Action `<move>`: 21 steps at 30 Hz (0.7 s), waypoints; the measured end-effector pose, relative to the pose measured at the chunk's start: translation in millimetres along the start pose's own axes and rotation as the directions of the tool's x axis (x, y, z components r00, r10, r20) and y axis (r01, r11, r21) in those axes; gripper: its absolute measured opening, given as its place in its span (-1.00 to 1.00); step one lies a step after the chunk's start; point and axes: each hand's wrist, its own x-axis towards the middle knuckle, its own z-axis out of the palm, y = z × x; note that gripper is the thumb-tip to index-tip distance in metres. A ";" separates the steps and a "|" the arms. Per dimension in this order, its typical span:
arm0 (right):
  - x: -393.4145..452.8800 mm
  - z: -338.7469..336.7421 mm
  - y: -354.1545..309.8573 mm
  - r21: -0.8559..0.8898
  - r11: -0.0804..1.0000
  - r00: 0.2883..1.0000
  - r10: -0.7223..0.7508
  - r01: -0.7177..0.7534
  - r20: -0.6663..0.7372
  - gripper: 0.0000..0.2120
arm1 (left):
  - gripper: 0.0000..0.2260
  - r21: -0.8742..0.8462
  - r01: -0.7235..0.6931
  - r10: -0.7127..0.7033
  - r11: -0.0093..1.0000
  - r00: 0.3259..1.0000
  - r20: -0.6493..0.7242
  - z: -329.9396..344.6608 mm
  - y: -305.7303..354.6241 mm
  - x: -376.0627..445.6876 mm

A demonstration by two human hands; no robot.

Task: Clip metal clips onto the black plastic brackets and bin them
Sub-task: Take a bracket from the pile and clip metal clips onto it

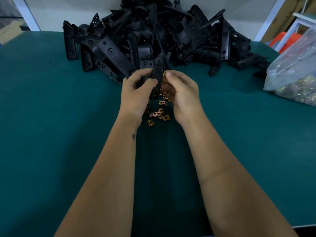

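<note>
1. Left of the left hand (136,89), a broad stretch of bare green table (51,134) is seen, running out to the frame's left edge; its far edge lies beyond and to the left of the hand, against a white wall.
2. The left hand is closed around a black bracket (157,74), fingers and thumb curled about its middle. The bracket is held roughly upright between the two hands, above the table.
3. Just beyond both hands, a large heap of black brackets (153,35) is piled against the wall, its nearest pieces close to the fingertips.
4. The right hand (181,93) is set against the bracket's right side; a brass-coloured metal clip (164,73) is pinched at the thumb tip, touching the bracket edge. More clips may be cupped in the palm; this cannot be told.
5. Below and between the wrists, loose metal clips (158,114) are scattered on the table.
6. Well to the right of the right hand, a clear plastic bag (294,71) lies at the table's right edge, holding many brass-coloured parts. Bare table is seen between hand and bag.
</note>
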 end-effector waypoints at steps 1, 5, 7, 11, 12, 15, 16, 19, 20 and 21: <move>-0.1 0.5 0.1 -0.008 1.000 1.000 0.001 -0.001 -0.002 -0.91 | -0.80 0.003 0.001 -0.001 1.000 1.000 0.005 0.5 -0.1 -0.5; -0.7 0.7 0.7 -0.030 1.000 1.000 -0.002 0.002 -0.007 -0.92 | -0.79 0.023 -0.011 0.011 1.000 1.000 0.005 1.6 -1.9 -0.9; -0.6 0.4 0.7 -0.028 1.000 1.000 -0.005 0.004 -0.013 -0.92 | -0.79 0.039 -0.026 0.025 0.999 1.000 0.017 0.9 -4.2 -0.5; 0.8 -0.5 1.2 -0.018 1.000 0.999 -0.001 0.001 -0.033 -0.93 | -0.79 0.058 -0.088 0.086 0.994 0.995 0.042 0.0 -9.8 2.9; 1.0 -0.9 1.6 -0.022 1.000 0.999 0.000 0.000 -0.038 -0.93 | -0.78 0.055 -0.105 0.102 0.993 0.993 0.054 -0.4 -10.2 3.5; 1.2 -1.3 2.4 -0.015 1.000 0.998 0.006 -0.007 -0.056 -0.94 | -0.75 0.041 -0.124 0.121 0.991 0.990 0.075 -1.7 -10.6 4.3; 1.2 -1.2 2.5 -0.004 1.000 0.998 0.007 -0.008 -0.059 -0.95 | -0.76 0.030 -0.123 0.120 0.992 0.990 0.078 -1.9 -10.8 4.2; 0.8 -0.8 3.2 -0.004 1.000 0.998 0.010 -0.010 -0.056 -0.97 | -0.75 0.006 -0.113 0.112 0.994 0.991 0.070 -2.1 -12.1 4.8; 0.7 -0.5 3.4 -0.009 1.000 0.998 0.013 -0.014 -0.055 -0.97 | -0.75 0.001 -0.111 0.111 0.994 0.991 0.068 -2.1 -12.2 4.8; 0.7 -0.1 3.7 -0.010 1.000 0.998 0.018 -0.019 -0.052 -0.96 | -0.75 -0.007 -0.111 0.111 0.994 0.991 0.070 -2.1 -12.2 4.7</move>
